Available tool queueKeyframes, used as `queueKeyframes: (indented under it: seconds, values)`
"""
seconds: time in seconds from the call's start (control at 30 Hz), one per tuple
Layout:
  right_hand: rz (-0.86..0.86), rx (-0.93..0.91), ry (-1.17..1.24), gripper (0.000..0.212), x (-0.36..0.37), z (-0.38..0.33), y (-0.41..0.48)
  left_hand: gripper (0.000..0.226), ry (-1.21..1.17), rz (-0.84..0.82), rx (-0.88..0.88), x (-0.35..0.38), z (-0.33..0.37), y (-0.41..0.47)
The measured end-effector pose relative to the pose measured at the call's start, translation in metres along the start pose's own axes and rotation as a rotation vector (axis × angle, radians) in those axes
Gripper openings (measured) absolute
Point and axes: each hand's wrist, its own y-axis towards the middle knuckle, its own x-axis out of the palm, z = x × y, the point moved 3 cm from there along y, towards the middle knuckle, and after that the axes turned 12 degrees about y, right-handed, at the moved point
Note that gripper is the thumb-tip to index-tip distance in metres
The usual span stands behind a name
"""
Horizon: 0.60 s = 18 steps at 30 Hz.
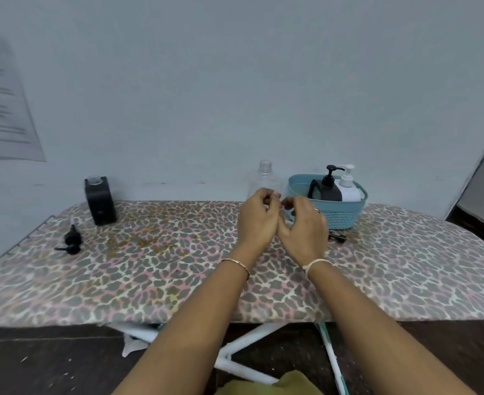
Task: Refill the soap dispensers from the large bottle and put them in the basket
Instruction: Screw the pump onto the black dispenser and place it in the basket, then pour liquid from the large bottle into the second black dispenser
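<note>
Left hand [256, 220] and right hand [303, 226] touching, fingers curled, pinching anything or not unclear; clear uncapped plastic bottle [264, 181] just behind; a knock could tip it.

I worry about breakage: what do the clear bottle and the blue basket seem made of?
The clear bottle looks like thin glossy plastic: see-through, with moulded screw threads at its open neck. The basket seems to be matte plastic: one even blue, ribbed walls, a smooth moulded rim.
</note>
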Motion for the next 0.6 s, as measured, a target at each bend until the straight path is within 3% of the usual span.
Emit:
queueKeyframes:
  seconds: [0.4,0.6]
  values:
    - [-0.474,-0.026,0.075,0.036,0.127,-0.095,-0.009,0.019,0.234,0.222,-0.248,-0.155,-0.119,-0.010]
    - [-0.730,-0.071,-0.022,0.058,0.203,-0.124,-0.003,0.036,0.289,0.364,-0.347,-0.215,-0.172,0.018]
